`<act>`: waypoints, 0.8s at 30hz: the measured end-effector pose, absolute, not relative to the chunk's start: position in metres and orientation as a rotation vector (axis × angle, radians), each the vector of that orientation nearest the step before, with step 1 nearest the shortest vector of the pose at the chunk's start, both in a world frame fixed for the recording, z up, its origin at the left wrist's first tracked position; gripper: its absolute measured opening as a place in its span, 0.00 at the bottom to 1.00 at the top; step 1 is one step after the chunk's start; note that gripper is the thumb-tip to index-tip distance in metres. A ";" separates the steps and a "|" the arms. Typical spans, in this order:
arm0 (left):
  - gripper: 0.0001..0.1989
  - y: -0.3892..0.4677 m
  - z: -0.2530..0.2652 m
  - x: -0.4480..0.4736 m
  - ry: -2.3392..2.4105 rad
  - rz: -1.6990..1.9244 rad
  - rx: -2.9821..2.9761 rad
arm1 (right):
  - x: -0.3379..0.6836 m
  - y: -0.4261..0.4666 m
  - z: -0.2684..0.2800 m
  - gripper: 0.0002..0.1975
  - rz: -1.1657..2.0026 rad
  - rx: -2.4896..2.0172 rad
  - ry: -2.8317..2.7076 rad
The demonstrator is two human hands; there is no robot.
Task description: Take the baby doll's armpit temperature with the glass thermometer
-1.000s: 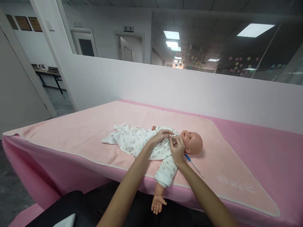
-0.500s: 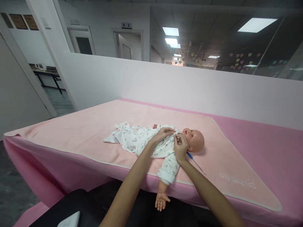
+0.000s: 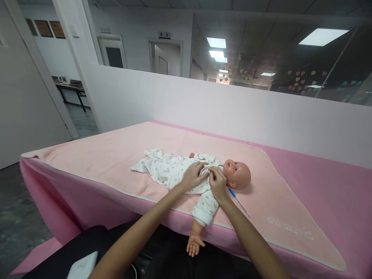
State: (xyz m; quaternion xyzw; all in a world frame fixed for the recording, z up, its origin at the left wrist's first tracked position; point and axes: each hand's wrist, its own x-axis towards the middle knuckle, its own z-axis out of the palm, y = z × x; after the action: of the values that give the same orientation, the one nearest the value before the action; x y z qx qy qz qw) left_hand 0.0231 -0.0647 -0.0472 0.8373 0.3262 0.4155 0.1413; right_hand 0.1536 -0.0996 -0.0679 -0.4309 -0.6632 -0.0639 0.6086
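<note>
Resting the left hand on the front of the white printed garment, loosely bending its fingers. Bending the fingers of the right hand closely, near the collar. Being unable to tell, for either hand, about cloth between the fingertips. Facing the doll, lying face-up on the peach blanket. Seeing also a blue-handled stick, lying near the doll's head.

The head view looks forward and down; pink-covered table close, white wall beyond.
</note>
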 end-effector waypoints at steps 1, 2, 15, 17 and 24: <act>0.20 -0.071 -0.051 0.015 0.937 1.209 2.542 | 0.154 -0.100 -0.069 0.13 -0.156 -1.005 -1.571; 0.21 -0.078 -0.056 0.008 0.924 1.210 2.647 | 0.154 -0.099 -0.069 0.13 -0.170 -1.018 -1.611; 0.16 -0.062 -0.040 -0.050 0.935 1.400 3.165 | 0.150 -0.092 -0.060 0.07 -0.545 -1.327 -1.857; 0.16 -0.058 -0.029 -0.048 1.013 1.568 3.103 | 0.148 -0.090 -0.059 0.07 -0.579 -1.314 -1.883; 0.12 -0.059 -0.031 0.008 0.968 1.582 2.969 | 0.145 -0.082 -0.060 0.06 -0.565 -1.286 -1.854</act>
State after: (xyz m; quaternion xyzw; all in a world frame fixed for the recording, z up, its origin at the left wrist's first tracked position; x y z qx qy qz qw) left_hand 0.0085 -0.0595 -0.0314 0.8345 0.2720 0.4447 -0.1784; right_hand 0.1455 -0.0818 -0.0605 -0.5076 -0.7317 -0.2231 0.3965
